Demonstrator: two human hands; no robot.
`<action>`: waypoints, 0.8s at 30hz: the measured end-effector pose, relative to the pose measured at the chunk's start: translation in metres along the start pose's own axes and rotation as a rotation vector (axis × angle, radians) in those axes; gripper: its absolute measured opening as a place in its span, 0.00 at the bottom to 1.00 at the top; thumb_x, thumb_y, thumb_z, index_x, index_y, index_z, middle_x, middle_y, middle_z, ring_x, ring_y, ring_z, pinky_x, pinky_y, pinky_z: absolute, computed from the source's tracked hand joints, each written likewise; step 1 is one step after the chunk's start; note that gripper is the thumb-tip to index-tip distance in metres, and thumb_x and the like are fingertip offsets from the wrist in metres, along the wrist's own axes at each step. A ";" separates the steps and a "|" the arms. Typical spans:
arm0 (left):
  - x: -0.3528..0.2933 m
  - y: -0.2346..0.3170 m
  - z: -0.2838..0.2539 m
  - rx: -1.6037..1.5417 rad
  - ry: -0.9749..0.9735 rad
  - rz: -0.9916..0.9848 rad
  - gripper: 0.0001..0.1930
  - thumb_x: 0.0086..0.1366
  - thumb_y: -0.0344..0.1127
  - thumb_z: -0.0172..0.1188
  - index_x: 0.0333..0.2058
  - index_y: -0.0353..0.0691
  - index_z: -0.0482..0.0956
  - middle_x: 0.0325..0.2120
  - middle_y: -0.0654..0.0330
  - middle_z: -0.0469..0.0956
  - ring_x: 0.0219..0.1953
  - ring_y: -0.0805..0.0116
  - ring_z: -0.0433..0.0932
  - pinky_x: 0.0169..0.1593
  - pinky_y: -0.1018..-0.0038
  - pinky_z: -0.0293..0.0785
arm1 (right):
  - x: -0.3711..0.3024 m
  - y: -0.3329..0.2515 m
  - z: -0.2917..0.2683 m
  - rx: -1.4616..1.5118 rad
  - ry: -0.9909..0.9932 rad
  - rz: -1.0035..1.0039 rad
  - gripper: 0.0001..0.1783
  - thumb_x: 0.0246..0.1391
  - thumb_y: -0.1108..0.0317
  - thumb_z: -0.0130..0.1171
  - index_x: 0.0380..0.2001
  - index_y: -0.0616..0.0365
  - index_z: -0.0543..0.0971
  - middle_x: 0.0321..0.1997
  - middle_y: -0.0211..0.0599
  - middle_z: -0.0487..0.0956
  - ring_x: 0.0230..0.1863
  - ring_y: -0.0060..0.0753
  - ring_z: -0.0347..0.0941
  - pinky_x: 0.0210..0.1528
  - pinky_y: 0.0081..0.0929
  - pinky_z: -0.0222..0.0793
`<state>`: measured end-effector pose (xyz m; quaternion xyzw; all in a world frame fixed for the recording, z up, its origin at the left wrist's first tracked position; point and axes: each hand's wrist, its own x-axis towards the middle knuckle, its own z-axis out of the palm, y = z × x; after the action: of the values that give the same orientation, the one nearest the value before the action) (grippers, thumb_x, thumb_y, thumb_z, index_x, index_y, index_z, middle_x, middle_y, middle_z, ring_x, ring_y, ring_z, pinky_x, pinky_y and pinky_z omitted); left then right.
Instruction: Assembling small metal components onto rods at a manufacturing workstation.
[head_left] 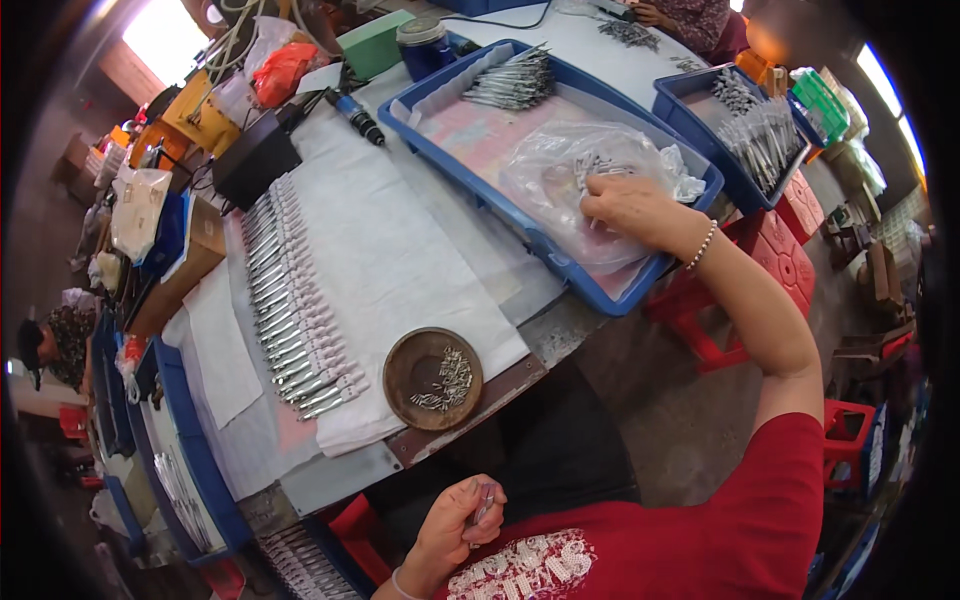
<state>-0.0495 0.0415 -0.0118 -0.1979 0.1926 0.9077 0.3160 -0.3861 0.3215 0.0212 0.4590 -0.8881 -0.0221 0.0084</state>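
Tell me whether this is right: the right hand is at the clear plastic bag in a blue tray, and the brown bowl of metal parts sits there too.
One error: the head view shows the brown bowl of metal parts on the table by its near edge, not in the blue tray. The right hand is at the clear plastic bag there.

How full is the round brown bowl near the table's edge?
Partly full: small metal pieces lie mostly toward the right side of the bowl, while bare brown surface shows at its upper left.
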 end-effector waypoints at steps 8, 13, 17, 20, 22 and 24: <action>-0.015 0.009 0.006 0.288 0.117 0.131 0.13 0.68 0.39 0.45 0.36 0.35 0.70 0.14 0.67 0.62 0.12 0.83 0.52 0.16 0.84 0.46 | -0.011 -0.044 -0.035 0.501 0.448 0.227 0.12 0.45 0.81 0.54 0.35 0.61 0.71 0.28 0.33 0.68 0.27 0.27 0.66 0.32 0.21 0.62; -0.024 0.008 0.004 0.758 0.199 0.641 0.08 0.66 0.32 0.48 0.38 0.33 0.70 0.19 0.66 0.70 0.20 0.85 0.64 0.24 0.87 0.58 | -0.031 -0.165 -0.050 1.380 0.483 0.400 0.12 0.44 0.82 0.50 0.36 0.63 0.71 0.34 0.34 0.73 0.29 0.17 0.66 0.29 0.13 0.63; -0.029 0.018 0.007 0.736 0.208 0.675 0.09 0.66 0.33 0.47 0.39 0.33 0.70 0.19 0.64 0.71 0.20 0.85 0.65 0.24 0.88 0.59 | -0.016 -0.238 -0.019 2.054 0.232 0.276 0.11 0.43 0.79 0.53 0.34 0.65 0.69 0.32 0.42 0.73 0.25 0.22 0.68 0.27 0.17 0.67; -0.030 0.023 0.013 0.397 0.091 0.518 0.13 0.68 0.38 0.44 0.38 0.33 0.69 0.16 0.65 0.67 0.14 0.85 0.54 0.17 0.87 0.49 | -0.006 -0.270 0.001 2.451 0.058 0.215 0.11 0.50 0.73 0.57 0.36 0.63 0.69 0.36 0.42 0.72 0.25 0.21 0.66 0.28 0.20 0.67; -0.032 0.025 0.009 0.250 -0.006 0.409 0.16 0.68 0.43 0.43 0.37 0.33 0.69 0.15 0.64 0.66 0.12 0.85 0.52 0.16 0.87 0.47 | -0.002 -0.283 0.009 2.566 -0.012 0.205 0.12 0.50 0.71 0.59 0.36 0.61 0.69 0.37 0.40 0.70 0.27 0.21 0.66 0.31 0.20 0.67; -0.034 0.024 0.006 0.175 -0.014 0.327 0.18 0.68 0.47 0.43 0.36 0.34 0.68 0.14 0.64 0.65 0.11 0.85 0.50 0.15 0.86 0.47 | 0.000 -0.290 0.020 2.561 -0.022 0.137 0.12 0.49 0.70 0.59 0.36 0.61 0.70 0.37 0.38 0.69 0.31 0.23 0.67 0.36 0.21 0.67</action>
<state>-0.0421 0.0100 0.0153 -0.1292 0.2982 0.9281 0.1819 -0.1505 0.1546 -0.0122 0.0929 -0.2972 0.8407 -0.4431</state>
